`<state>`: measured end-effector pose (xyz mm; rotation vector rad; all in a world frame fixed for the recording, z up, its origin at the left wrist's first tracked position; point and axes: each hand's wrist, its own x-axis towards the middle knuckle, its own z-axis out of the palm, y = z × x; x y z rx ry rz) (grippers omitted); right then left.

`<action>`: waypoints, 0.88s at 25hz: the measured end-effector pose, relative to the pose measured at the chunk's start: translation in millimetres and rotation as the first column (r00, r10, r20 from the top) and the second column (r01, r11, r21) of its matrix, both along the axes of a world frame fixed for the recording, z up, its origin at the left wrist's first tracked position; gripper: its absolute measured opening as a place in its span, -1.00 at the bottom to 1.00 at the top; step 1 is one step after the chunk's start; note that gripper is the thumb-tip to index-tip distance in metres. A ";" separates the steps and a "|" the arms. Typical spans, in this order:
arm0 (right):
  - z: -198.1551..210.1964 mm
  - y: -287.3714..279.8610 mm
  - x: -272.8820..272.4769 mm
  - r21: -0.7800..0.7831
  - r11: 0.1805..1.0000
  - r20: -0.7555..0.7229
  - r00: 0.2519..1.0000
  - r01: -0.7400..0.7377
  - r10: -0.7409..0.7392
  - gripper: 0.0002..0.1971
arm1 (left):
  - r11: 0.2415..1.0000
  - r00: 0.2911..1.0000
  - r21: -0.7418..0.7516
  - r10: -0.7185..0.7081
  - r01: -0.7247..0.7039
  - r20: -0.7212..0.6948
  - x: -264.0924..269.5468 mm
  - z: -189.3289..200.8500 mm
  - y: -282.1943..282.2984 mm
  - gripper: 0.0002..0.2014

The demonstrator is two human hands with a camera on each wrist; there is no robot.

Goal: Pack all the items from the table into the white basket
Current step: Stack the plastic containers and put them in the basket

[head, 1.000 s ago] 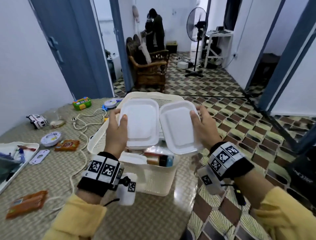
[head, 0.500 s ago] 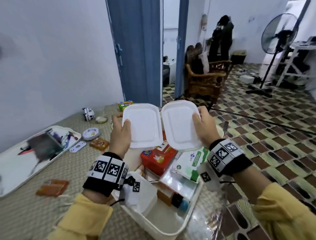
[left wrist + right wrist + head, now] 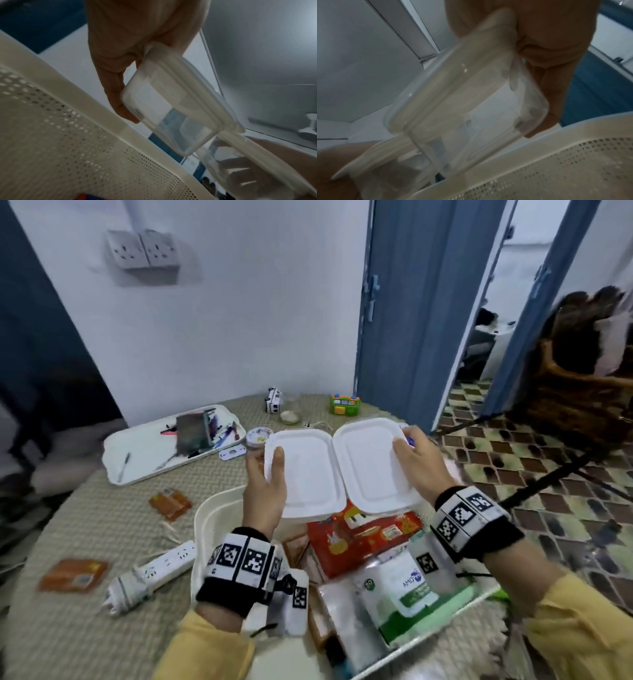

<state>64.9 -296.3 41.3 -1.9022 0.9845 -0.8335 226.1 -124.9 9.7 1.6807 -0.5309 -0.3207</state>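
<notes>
Left hand point(image 3: 265, 491) grips one lidded plastic container point(image 3: 305, 474), right hand point(image 3: 419, 465) grips the other container point(image 3: 371, 465), both side by side right above the half-full white basket point(image 3: 219, 510) on the counter point(image 3: 85, 529).

From the head view I cannot see the far part of the white basket point(image 3: 205, 515); the two lidded containers, the left container point(image 3: 305, 470) and the right container point(image 3: 373, 467), cover it, and the near rim runs off the bottom edge. The red packet point(image 3: 363, 539) is partly under both containers, its print too blurred to read. My left hand point(image 3: 265, 491) shows only thumb and back; its fingers are behind the container. The right hand point(image 3: 419, 467) hides a small blue thing I cannot identify. What lies on the white tray point(image 3: 137, 453) at far left is smeared. Both wrist views are blurred, and the right hand point(image 3: 539, 54) is cut off at the top.
</notes>
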 end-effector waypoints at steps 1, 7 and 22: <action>-7.2 -6.7 1.9 0.025 0.999 -0.001 0.999 -0.041 0.041 -0.80 | 0.999 0.999 0.005 0.037 -0.037 -0.016 -8.5 -4.4 0.1 -0.57; -43.7 -14.2 8.5 0.107 0.965 -0.082 0.965 -0.239 0.248 -0.59 | 0.971 0.967 0.047 0.237 -0.233 -0.090 -41.8 -32.7 16.9 -0.45; -89.6 -13.7 21.0 0.119 0.922 -0.164 0.908 -0.369 0.385 -0.63 | 0.844 0.958 0.454 0.269 -0.284 0.100 -21.5 -116.9 54.2 -0.33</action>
